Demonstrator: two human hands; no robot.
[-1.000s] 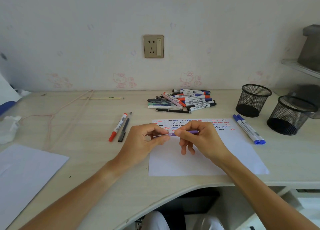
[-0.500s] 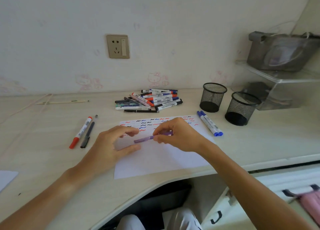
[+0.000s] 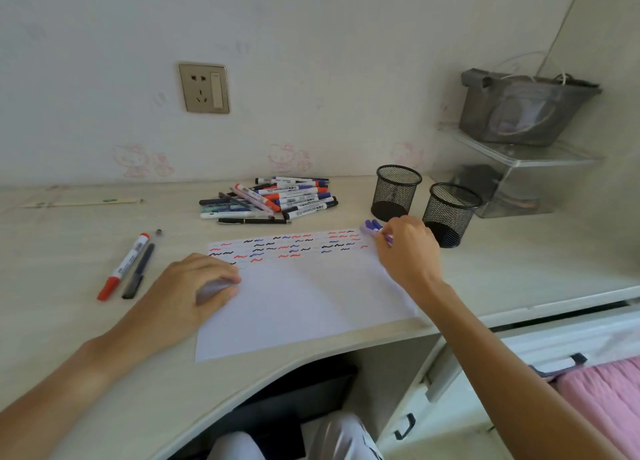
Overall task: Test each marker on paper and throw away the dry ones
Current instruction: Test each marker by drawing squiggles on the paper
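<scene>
A white paper (image 3: 304,300) with rows of red, blue and black squiggles lies in front of me. My right hand (image 3: 408,251) is at the paper's far right corner, pinching a purple marker (image 3: 389,239) right beside two blue-capped markers (image 3: 371,225) lying on the desk. My left hand (image 3: 194,286) rests on the paper's left edge with fingers loosely curled and nothing in it. A pile of several markers (image 3: 273,199) lies beyond the paper. A red-capped marker (image 3: 123,267) and a dark pen (image 3: 138,269) lie to the left.
Two black mesh cups (image 3: 394,192) (image 3: 450,213) stand at the right, just beyond my right hand. A clear shelf (image 3: 519,168) with a grey bag (image 3: 526,109) stands in the corner. A thin stick (image 3: 83,202) lies at the back left. The desk's front edge curves inward.
My right hand has carried the purple marker from the paper's middle to the blue markers at the right. My left hand let go of it and settled on the paper. The view swung right.
</scene>
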